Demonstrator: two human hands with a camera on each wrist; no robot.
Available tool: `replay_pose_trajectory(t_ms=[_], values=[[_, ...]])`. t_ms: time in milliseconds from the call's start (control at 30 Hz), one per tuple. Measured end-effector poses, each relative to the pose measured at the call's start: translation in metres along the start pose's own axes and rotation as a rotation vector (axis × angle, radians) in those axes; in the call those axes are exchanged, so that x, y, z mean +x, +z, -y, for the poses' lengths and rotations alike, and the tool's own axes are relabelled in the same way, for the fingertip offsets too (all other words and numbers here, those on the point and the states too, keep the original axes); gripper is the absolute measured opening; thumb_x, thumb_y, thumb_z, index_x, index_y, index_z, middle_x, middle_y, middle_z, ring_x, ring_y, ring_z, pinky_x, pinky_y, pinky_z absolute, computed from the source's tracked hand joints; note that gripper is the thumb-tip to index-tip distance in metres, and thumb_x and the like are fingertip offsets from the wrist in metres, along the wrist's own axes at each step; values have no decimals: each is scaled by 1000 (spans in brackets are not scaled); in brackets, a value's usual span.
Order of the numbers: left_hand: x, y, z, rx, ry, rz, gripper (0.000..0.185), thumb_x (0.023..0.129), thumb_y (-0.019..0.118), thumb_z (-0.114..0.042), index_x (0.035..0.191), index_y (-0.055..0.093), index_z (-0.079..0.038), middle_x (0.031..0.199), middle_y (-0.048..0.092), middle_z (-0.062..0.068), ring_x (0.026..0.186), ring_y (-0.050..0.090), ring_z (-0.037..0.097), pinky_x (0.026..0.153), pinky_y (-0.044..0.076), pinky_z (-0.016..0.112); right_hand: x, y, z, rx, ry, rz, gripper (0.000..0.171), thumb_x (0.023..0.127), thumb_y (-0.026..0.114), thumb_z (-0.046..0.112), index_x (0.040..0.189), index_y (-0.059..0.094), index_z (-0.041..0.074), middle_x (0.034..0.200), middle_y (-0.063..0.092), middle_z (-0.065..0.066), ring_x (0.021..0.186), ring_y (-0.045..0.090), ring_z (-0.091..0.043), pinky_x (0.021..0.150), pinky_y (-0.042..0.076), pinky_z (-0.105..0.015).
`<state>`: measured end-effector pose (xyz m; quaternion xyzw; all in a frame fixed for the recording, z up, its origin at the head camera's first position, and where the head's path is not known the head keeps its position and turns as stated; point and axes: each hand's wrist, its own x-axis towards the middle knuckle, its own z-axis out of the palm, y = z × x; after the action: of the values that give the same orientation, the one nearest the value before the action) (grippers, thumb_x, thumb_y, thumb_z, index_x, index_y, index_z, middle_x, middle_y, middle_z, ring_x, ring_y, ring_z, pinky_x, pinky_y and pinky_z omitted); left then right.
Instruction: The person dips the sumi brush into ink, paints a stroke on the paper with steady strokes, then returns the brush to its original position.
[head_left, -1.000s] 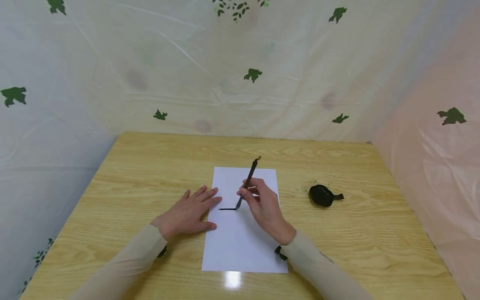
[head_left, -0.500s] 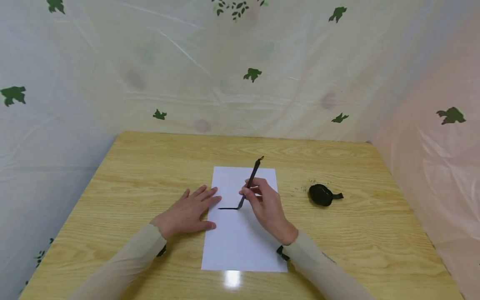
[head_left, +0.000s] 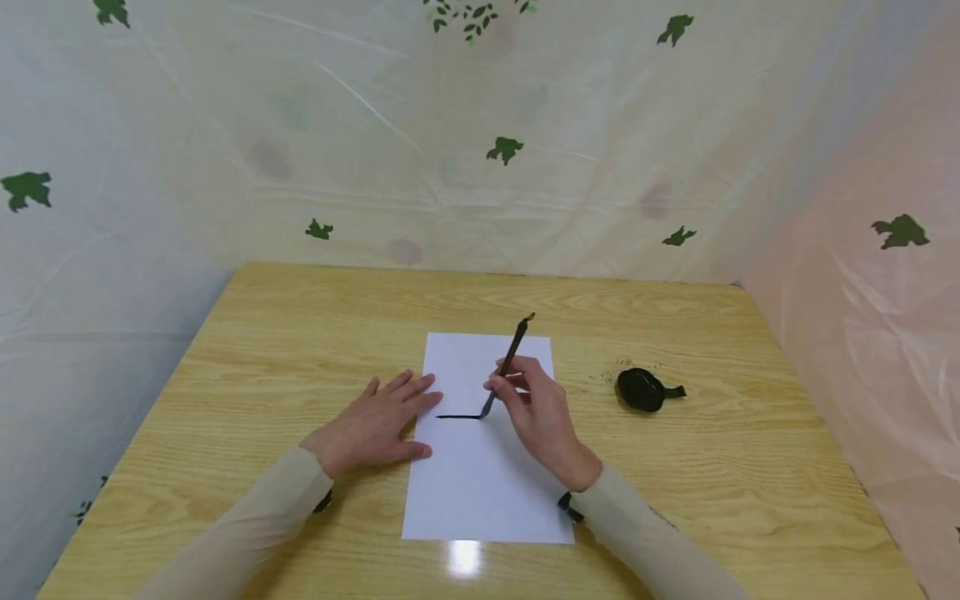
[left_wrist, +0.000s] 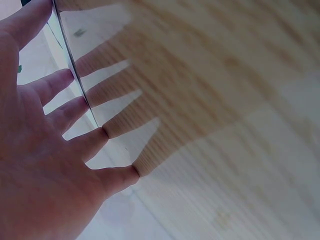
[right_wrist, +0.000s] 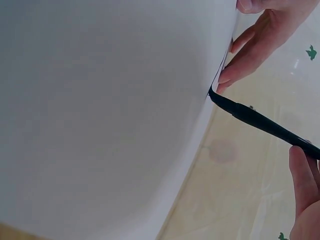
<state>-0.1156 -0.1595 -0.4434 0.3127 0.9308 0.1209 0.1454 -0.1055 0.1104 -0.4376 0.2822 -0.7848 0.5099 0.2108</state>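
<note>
Your right hand (head_left: 542,412) grips the brush (head_left: 506,365), tip on the paper (head_left: 480,483) at the black stroke (head_left: 457,416). Your left hand (head_left: 377,425), fingers flat, presses the sheet's edge. Lifting it risks paper shift; wet ink smears.

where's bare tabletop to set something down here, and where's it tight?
Bare table: the wide left stretch beside the left hand, the far strip behind the paper, and the near right corner below the black ink dish. Tight: mid-sheet, where the right hand holds the brush on the black stroke, left fingers pressing the sheet's edge.
</note>
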Motion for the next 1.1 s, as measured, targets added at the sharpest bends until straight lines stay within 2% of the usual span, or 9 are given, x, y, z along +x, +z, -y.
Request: replay_pose_trajectory(t_ms=[567,1100], values=[[-1,1,2,-1,17,-9,80,95,71,-51,159,42,-15,170,28,7,156,19,38,116,20,73,-3,-5,-1,2,33,1,27,95,67,-7,120,57,0,102,71,-12,91,77,-25,75,62,-32],[0,3,2,10,16,-7,79,95,70,-52,160,42,-16,170,27,7,157,19,37,116,20,73,-5,-9,-2,-4,24,-16,26,95,67,-8,118,57,-1,100,71,-12,90,77,-26,74,62,-30]])
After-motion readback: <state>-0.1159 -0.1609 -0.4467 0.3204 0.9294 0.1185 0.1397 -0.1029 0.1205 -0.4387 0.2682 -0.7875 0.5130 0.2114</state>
